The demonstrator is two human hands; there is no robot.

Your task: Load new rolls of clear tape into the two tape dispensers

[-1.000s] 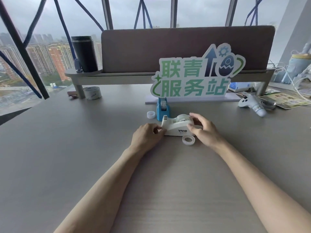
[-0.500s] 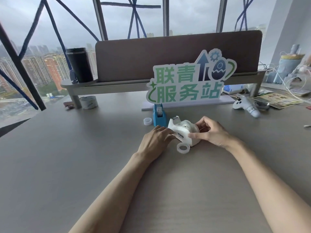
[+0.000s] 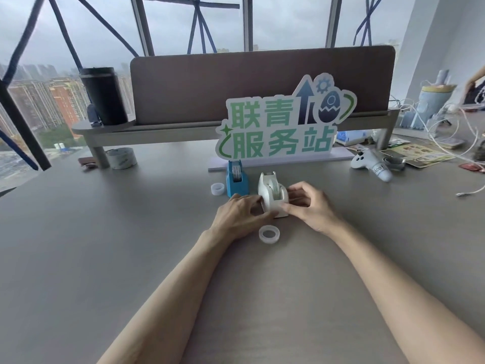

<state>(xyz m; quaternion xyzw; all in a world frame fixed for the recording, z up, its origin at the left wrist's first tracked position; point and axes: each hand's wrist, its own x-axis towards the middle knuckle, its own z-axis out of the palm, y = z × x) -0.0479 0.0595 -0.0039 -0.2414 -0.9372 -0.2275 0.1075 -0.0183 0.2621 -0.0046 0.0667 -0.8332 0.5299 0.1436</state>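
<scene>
Both hands grip the white dispenser (image 3: 273,195) on the counter (image 3: 105,258): the left hand (image 3: 241,214) curls against its near left side, the right hand (image 3: 307,203) pinches its rear end. It stands just beside the blue dispenser (image 3: 237,179). One clear roll (image 3: 269,234) lies loose near the wrists, another (image 3: 217,188) left of the blue one. Whether the white dispenser's hub is empty is hard to tell. A wrist could knock the near roll away.
</scene>
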